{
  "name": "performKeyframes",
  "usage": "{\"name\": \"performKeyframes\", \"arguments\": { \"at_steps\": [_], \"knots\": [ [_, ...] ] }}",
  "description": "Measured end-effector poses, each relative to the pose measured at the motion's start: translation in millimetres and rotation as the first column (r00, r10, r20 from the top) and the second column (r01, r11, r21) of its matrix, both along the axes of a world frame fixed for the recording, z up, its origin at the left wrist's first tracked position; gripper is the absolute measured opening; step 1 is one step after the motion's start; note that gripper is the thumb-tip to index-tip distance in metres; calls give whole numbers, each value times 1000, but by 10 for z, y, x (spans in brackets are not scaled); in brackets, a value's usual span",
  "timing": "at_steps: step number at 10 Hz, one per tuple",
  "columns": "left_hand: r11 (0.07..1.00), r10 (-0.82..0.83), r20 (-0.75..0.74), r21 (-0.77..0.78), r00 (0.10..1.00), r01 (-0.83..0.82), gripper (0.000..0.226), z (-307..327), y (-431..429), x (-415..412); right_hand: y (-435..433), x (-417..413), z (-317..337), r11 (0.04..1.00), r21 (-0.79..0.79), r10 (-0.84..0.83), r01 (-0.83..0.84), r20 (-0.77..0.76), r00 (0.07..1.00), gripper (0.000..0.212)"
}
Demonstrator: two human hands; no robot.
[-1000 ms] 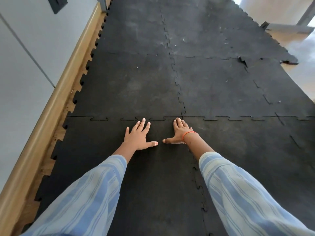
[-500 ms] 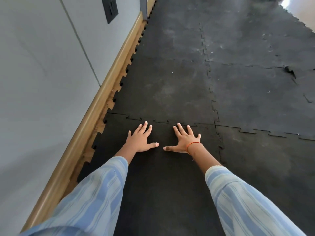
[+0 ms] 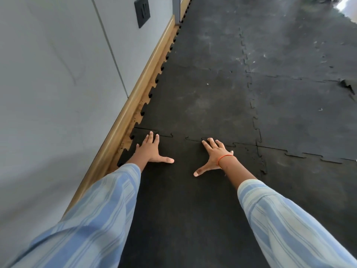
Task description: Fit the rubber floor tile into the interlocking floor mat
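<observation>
Black rubber floor tile (image 3: 185, 200), jigsaw-toothed edges.

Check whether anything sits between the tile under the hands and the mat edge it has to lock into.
Nothing visible does. Both the left hand and right hand lie flat on the rubber tile, fingertips at the toothed seam with the floor mat; no object lies along that joint.
</observation>
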State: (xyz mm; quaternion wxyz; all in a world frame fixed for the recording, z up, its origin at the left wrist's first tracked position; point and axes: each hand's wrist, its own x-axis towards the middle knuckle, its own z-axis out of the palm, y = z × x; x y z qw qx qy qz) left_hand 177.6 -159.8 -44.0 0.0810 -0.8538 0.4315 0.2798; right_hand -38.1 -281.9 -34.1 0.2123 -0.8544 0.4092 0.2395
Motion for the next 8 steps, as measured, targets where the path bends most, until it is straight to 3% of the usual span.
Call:
{"name": "performKeyframes", "arguments": {
  "at_steps": [1,4,6,7,8],
  "knots": [
    [999,-10,2,31,1000,10,125,116,44,-67,9,-4,96,998,56,-20,20,-7,1000,139],
    [897,-440,-85,-65,894,436,125,-28,-223,-1274,-115,-1066,16,929,-47,-369,368,-10,930,156],
    [895,-444,-113,-4,889,447,128,16,-547,-1504,-316,-1127,-16,957,-54,-287,284,-63,956,155],
    [895,-415,-168,104,894,434,113,410,-586,-1540,-271,-1057,195,962,-21,-271,271,-166,948,140],
    [895,-411,-200,96,890,435,80,824,-602,-1615,-123,-972,478,982,-31,-189,186,-192,963,108]
  ]
}}
